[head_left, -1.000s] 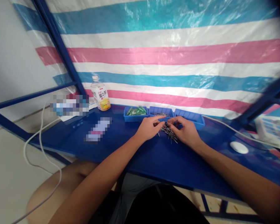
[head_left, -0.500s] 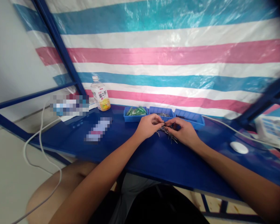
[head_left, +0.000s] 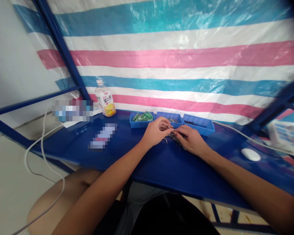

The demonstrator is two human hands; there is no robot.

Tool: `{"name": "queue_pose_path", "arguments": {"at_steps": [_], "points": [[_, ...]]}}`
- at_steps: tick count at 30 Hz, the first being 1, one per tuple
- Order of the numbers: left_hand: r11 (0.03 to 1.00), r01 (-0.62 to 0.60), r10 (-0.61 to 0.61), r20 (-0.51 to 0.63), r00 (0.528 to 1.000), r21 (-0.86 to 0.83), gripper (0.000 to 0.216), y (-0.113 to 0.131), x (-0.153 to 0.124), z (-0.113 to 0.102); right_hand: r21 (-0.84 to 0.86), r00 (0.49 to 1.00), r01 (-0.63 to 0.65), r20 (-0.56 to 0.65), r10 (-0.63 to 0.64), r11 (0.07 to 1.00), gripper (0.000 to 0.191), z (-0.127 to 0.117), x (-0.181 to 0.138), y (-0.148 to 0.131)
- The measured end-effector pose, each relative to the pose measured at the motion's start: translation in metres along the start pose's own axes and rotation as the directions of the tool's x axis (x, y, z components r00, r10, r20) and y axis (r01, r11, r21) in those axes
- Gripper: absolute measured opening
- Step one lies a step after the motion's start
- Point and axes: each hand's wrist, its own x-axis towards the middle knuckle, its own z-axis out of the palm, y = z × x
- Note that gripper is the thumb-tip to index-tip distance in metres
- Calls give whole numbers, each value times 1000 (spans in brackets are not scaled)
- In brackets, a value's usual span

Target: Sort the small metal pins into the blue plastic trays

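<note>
My left hand (head_left: 157,131) and my right hand (head_left: 191,139) meet fingertip to fingertip over a pile of thin metal pins (head_left: 174,138) on the blue table. Both hands are closed in a pinch. What lies between the fingertips is too small to make out. Behind the hands stand three blue bins side by side. Green pieces fill the left bin (head_left: 142,124). Small metal parts lie in the middle bin (head_left: 170,115), partly hidden by my left hand. The right bin (head_left: 209,130) has dark, thin pieces along its bottom.
A drink bottle (head_left: 105,99) stands at the back left of the blue table (head_left: 147,166). A blurred-out flat object (head_left: 103,136) lies in front of it. On the right are a white computer mouse (head_left: 251,154) and a white cable (head_left: 242,135). A striped plastic sheet (head_left: 176,58) hangs behind.
My right hand's fingers have drawn closer together and shifted slightly downward, showing more of the right bin. My left fingers have moved a little. The bins and bottle stay where they were.
</note>
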Motion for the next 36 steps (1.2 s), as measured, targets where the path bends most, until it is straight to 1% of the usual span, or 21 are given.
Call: {"name": "queue_pose_path", "arguments": {"at_steps": [4, 6, 8, 11, 13, 15, 18, 19, 20, 22, 23, 25, 27, 32, 36], "points": [[1000, -7, 7, -16, 1000, -17, 37, 0, 1, 0, 31, 1000, 5, 9, -5, 999, 36, -2, 1, -1], [1000, -12, 12, -39, 999, -5, 43, 0, 2, 0, 66, 999, -29, -16, 30, 997, 38, -2, 3, 1], [999, -19, 23, -80, 997, 48, 43, 0, 3, -1, 104, 991, -102, -76, 110, 989, 41, -1, 6, 5], [991, -19, 36, -127, 991, 131, 38, -3, 4, -3, 109, 949, -257, -157, 272, 960, 51, 0, 10, 13], [989, -17, 39, -143, 989, 149, 37, -4, 5, -5, 64, 934, -306, -173, 313, 950, 56, 0, 12, 16], [988, -19, 43, -155, 987, 152, 35, -5, 4, -5, -8, 957, -252, -152, 248, 968, 53, -1, 11, 17], [988, -30, 54, -150, 987, 154, 30, -5, 4, -6, -97, 998, -38, -52, 33, 995, 32, -1, 8, 11], [988, -36, 58, -144, 988, 152, 29, -5, 3, -6, -108, 999, 48, -2, -49, 993, 27, -1, 7, 7], [988, -42, 63, -137, 989, 149, 28, -4, 3, -6, -109, 991, 132, 50, -127, 985, 27, 0, 6, 3], [988, -53, 72, -132, 989, 146, 29, -4, 2, -7, -111, 961, 256, 138, -240, 960, 35, 3, 4, -5], [988, -55, 75, -135, 988, 146, 29, -3, 2, -7, -121, 947, 293, 171, -271, 948, 37, 5, 4, -9], [987, -54, 75, -142, 987, 151, 30, -3, 2, -8, -151, 924, 339, 236, -299, 928, 40, 9, 2, -14], [987, -48, 71, -145, 987, 155, 30, -3, 2, -8, -181, 915, 354, 269, -300, 918, 40, 13, 1, -15], [987, -38, 61, -150, 987, 156, 29, -1, 3, -6, -235, 935, 329, 219, -280, 915, 30, 15, 2, -5], [988, -30, 55, -163, 985, 154, 27, 0, 2, -5, -262, 942, 312, 209, -262, 913, 23, 12, 4, 0]]}}
